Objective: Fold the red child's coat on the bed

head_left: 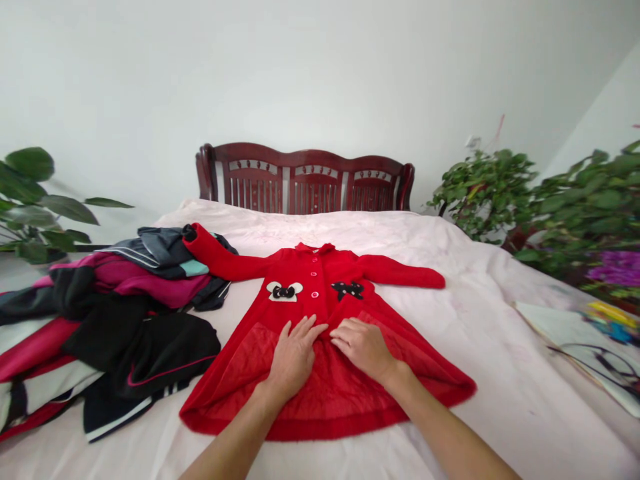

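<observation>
A red long-sleeved child's dress (313, 287) lies spread flat on the bed, buttons up, with a white bow-eared patch (284, 291) and a black bow-shaped patch (347, 290) on its chest. My left hand (293, 357) rests palm down on the sheer red skirt (320, 393), fingers spread. My right hand (363, 347) lies flat on the same skirt close beside it, holding nothing. The dress's left-hand sleeve (220, 257) reaches up over a pile of clothes, and the other sleeve (405, 272) lies out on the sheet.
A heap of black, magenta and grey clothes (120, 320) lies on the bed to the left. A dark wooden headboard (305, 180) stands at the far end. Green potted plants (575, 207) stand to the right, and a printed paper sheet (585, 350) lies at the bed's right side.
</observation>
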The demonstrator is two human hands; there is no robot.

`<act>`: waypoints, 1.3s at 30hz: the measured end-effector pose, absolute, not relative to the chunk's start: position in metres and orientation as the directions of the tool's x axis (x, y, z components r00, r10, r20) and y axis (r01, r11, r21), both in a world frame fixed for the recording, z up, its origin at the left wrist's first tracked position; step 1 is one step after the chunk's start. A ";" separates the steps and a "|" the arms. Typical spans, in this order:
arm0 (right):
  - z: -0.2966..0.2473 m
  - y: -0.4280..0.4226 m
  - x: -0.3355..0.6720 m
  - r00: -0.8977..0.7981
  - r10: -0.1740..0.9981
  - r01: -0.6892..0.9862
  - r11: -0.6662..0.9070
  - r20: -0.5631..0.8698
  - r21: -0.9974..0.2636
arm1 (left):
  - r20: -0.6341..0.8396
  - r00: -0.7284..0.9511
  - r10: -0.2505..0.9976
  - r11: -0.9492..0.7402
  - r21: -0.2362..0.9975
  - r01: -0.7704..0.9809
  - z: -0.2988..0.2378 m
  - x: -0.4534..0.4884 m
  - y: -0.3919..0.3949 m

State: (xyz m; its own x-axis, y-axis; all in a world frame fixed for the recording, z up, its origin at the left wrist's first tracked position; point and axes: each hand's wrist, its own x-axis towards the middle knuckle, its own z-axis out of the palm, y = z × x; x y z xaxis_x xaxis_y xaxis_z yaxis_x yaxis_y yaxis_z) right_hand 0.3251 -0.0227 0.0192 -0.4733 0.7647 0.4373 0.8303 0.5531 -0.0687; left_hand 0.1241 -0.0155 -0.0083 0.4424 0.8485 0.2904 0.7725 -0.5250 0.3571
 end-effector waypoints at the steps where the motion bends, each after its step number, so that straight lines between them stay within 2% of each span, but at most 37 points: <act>1: 0.017 -0.024 0.322 -0.492 0.756 0.839 0.544 0.432 0.004 | 0.287 0.440 0.851 -0.522 0.361 0.773 -0.008 0.124 -0.015; 3: 0.013 -0.024 0.316 -0.498 0.757 0.855 0.510 0.424 0.093 | 0.284 0.438 0.853 -0.518 0.364 0.774 -0.008 0.124 -0.015; 5: 0.009 -0.020 0.316 -0.428 0.784 0.892 0.447 0.450 0.070 | 0.283 0.443 0.851 -0.522 0.361 0.773 -0.008 0.124 -0.016; 10: 0.014 -0.001 0.347 0.034 0.865 0.958 0.115 0.500 -0.264 | 0.291 0.458 0.840 -0.539 0.344 0.769 -0.008 0.124 -0.017; 12: 0.018 0.006 0.363 0.115 0.883 0.955 0.027 0.455 -0.294 | 0.290 0.456 0.841 -0.536 0.336 0.775 -0.008 0.125 -0.017; 25: 0.017 0.045 0.362 -0.018 0.959 0.992 0.051 0.282 -0.112 | 0.303 0.456 0.837 -0.539 0.311 0.783 -0.008 0.125 -0.019; 28: 0.017 0.050 0.365 0.025 0.957 0.991 0.014 0.290 -0.133 | 0.299 0.457 0.838 -0.538 0.309 0.784 -0.008 0.124 -0.018; 33: 0.014 0.047 0.390 0.174 0.930 0.964 -0.094 0.323 -0.247 | 0.293 0.458 0.840 -0.536 0.312 0.784 -0.008 0.125 -0.017; 36: 0.012 0.042 0.406 0.169 0.933 0.952 -0.071 0.318 -0.296 | 0.292 0.456 0.841 -0.534 0.310 0.787 -0.007 0.126 -0.018; 39: 0.013 0.035 0.411 0.116 0.937 0.957 -0.016 0.330 -0.290 | 0.292 0.453 0.842 -0.532 0.309 0.789 -0.008 0.126 -0.018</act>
